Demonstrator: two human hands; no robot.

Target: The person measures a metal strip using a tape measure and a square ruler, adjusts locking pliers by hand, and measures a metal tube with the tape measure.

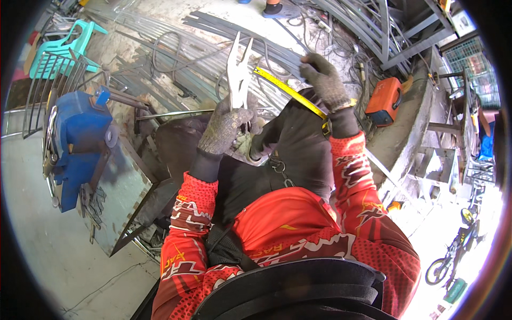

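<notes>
My left hand (229, 124), in a grey knit glove, is closed around silver locking pliers (238, 80). Their two long jaws point away from me and stand apart. My right hand (328, 84), also gloved, is raised over my right thigh with its fingers loosely bent and apart; nothing shows in it. Beyond its fingertips lie dark flat metal bars (234, 29). A yellow tape measure blade (290, 92) stretches across my right leg toward the bars. Its black and yellow case (326, 127) is beside my right wrist, partly hidden by the sleeve.
To the left stand a blue machine (80, 138) and a turquoise plastic chair (66, 50). An orange-red box with a handle (384, 101) sits at right beside a concrete ledge (410, 114). Cables, metal lengths and a steel frame (368, 26) spread beyond; another person's foot (280, 10) shows there.
</notes>
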